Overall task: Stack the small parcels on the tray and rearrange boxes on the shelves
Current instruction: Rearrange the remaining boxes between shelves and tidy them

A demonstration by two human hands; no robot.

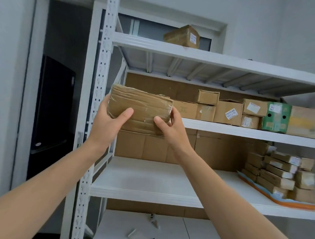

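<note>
Head view: rearranging step. Your left hand (108,121) and right hand (170,128) grip taped box (141,108) by its ends, before middle shelf (224,129), left end. Next: likely seat it beside boxes (228,113) at 3 o'clock.

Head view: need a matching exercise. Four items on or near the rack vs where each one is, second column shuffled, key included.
Items
1. taped box
2. green box
3. small parcels
4. lone box

Places
A. on the top shelf
B. stacked on the tray
C. held between the left hand and right hand
D. on the middle shelf, right part

Pairs: 1-C, 2-D, 3-B, 4-A
</note>
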